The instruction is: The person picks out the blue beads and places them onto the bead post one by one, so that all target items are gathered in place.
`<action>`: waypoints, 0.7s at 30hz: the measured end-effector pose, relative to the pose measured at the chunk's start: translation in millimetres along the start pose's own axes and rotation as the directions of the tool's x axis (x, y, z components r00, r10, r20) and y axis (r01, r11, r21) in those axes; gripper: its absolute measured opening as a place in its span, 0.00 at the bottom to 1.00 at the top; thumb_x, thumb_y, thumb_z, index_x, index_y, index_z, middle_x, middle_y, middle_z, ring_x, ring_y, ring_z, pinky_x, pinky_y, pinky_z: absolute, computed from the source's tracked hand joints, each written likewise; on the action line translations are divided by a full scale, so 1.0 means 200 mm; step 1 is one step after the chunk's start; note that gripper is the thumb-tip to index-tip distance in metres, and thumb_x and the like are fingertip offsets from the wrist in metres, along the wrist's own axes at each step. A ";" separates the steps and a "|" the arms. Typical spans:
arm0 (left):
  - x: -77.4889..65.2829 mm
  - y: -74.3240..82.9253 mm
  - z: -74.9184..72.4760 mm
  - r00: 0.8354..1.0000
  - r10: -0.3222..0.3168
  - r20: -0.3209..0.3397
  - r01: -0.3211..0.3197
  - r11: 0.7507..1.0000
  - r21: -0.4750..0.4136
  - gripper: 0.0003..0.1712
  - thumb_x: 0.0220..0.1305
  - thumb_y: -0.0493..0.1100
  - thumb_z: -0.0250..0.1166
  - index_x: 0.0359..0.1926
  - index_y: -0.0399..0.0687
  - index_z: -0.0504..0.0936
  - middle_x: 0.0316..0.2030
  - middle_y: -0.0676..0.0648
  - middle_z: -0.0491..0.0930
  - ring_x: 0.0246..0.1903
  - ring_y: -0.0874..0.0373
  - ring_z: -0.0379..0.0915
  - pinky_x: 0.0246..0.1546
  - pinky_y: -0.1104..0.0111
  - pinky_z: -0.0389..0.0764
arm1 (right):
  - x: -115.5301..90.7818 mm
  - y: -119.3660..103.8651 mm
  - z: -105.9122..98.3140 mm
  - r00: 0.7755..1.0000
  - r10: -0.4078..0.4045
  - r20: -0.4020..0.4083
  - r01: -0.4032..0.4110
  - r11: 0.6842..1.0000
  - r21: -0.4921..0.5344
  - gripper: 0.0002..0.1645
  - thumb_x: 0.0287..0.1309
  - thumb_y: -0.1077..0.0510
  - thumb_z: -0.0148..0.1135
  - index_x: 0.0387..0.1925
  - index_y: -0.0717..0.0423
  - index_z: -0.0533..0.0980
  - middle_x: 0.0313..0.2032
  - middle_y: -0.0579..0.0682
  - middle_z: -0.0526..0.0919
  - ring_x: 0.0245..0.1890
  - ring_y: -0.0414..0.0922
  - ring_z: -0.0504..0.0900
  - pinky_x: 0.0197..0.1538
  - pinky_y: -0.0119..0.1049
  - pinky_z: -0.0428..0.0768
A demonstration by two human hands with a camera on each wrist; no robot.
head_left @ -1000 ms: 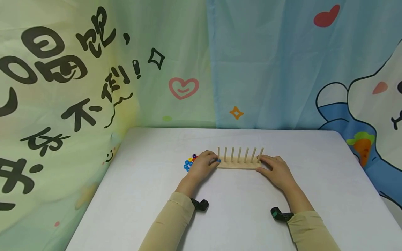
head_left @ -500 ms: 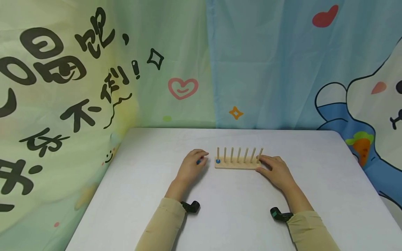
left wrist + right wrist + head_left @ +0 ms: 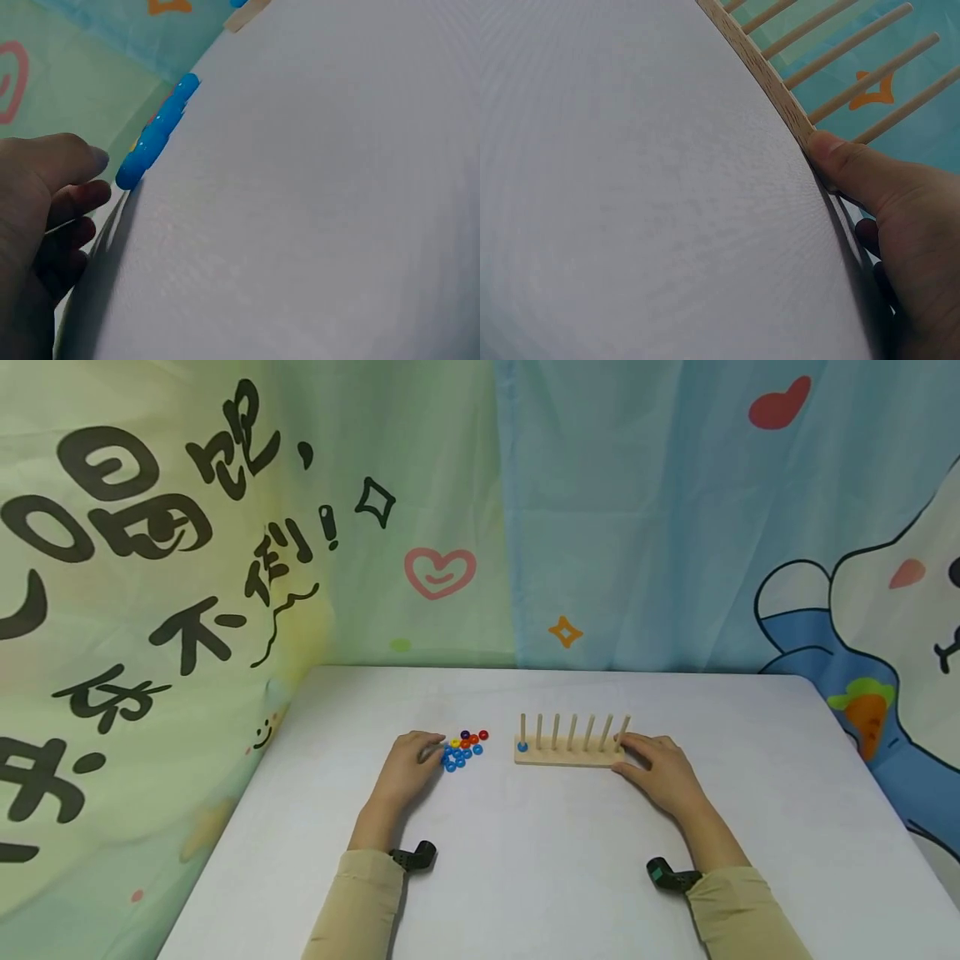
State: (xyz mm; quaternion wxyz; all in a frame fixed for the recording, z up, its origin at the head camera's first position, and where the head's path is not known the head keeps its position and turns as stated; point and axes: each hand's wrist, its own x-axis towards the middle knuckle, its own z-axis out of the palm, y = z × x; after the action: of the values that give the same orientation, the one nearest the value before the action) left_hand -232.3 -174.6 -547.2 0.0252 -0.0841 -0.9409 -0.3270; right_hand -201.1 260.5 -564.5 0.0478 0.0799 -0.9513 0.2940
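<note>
Peg rack (image 3: pixel 567 759) meets the right grip (image 3: pixel 662 766) at one end only: thumb and fingers pinch the end of its wooden base, beside the last of its pegs (image 3: pixel 573 732). From there the base runs leftward, flat on the tabletop (image 3: pixel 555 852), with seven pegs standing in a row; the one farthest from that grip carries a blue bead (image 3: pixel 522 747) at its foot.

Well to the left, the left grip (image 3: pixel 407 762) is spread, thumb and forefinger apart, the lower fingers bent inward. Just right of its fingertips lies a bead cluster (image 3: pixel 467 753), mostly blue, with red, orange, yellow and dark purple ones on the far side. Whether a fingertip touches the nearest bead cannot be told.

Behind both grips, the forearms slant forward and toward each other, the left sleeve (image 3: pixel 354 902) and right sleeve (image 3: pixel 742 910) tan, each with a black wrist camera on the inner side. Beyond everything, past the tabletop's far edge, hangs a printed backdrop (image 3: pixel 675 527).
</note>
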 end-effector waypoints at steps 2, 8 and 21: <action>0.00 -0.02 0.01 1.000 -0.003 0.007 0.003 1.000 0.006 0.16 0.70 0.48 0.62 0.56 0.54 0.82 0.56 0.49 0.80 0.63 0.48 0.69 0.67 0.52 0.68 | 0.00 0.00 0.00 1.000 0.002 0.005 -0.002 1.000 -0.003 0.40 0.60 0.38 0.65 0.67 0.55 0.71 0.66 0.60 0.73 0.62 0.61 0.69 0.64 0.62 0.66; -0.02 -0.04 0.00 1.000 -0.007 0.029 0.007 1.000 0.019 0.16 0.70 0.49 0.61 0.56 0.54 0.82 0.58 0.49 0.79 0.64 0.49 0.68 0.68 0.52 0.68 | 0.00 0.01 0.00 1.000 -0.003 0.000 0.003 1.000 -0.008 0.39 0.60 0.38 0.64 0.67 0.55 0.71 0.65 0.60 0.73 0.61 0.60 0.69 0.63 0.62 0.66; -0.04 -0.06 -0.01 0.996 -0.004 0.086 0.001 1.000 0.027 0.19 0.66 0.49 0.64 0.56 0.54 0.82 0.61 0.47 0.74 0.67 0.47 0.64 0.70 0.51 0.65 | 0.00 0.00 0.00 1.000 0.000 -0.010 0.000 1.000 -0.013 0.39 0.59 0.38 0.66 0.66 0.54 0.71 0.65 0.60 0.75 0.60 0.59 0.70 0.62 0.62 0.67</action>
State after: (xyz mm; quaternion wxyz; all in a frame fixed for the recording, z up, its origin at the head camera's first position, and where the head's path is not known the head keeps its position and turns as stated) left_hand -225.9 -186.6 -554.3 -0.0147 -0.0965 -0.9455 -0.3105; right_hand -201.7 260.1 -564.7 0.0530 0.0783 -0.9529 0.2881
